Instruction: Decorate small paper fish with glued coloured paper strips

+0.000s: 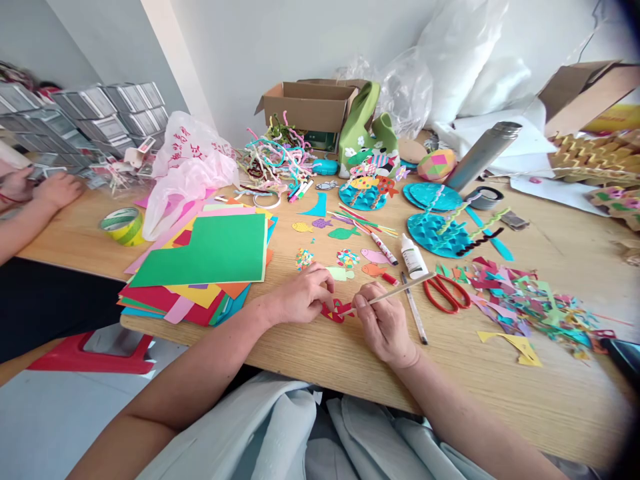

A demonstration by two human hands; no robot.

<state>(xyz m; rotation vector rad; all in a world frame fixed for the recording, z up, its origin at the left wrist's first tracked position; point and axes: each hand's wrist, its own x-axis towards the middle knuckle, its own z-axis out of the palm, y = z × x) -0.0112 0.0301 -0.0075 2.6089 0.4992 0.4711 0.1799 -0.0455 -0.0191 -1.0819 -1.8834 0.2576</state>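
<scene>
Red paper fish (332,315) between two hands

Lying on the wooden table (485,373), near the white bottle (413,259), to its left and closer to the body. Gripped between thumb and fingers of the right hand (386,327): a thin pale stick (403,287), slanting down to the fish. Curled over the fish's left side, fingers of the left hand (303,297); impossible to tell whether pinching or merely resting. Just left of the bottle, a white marker (384,249); farther left, an orange paper fish (373,269). On the bottle's near side, a clear pen (415,310); to its near right, red-handled scissors (445,293). Well right of it, cut paper scraps (530,300); well left, a green sheet (220,247) atop stacked coloured paper (170,297).
</scene>
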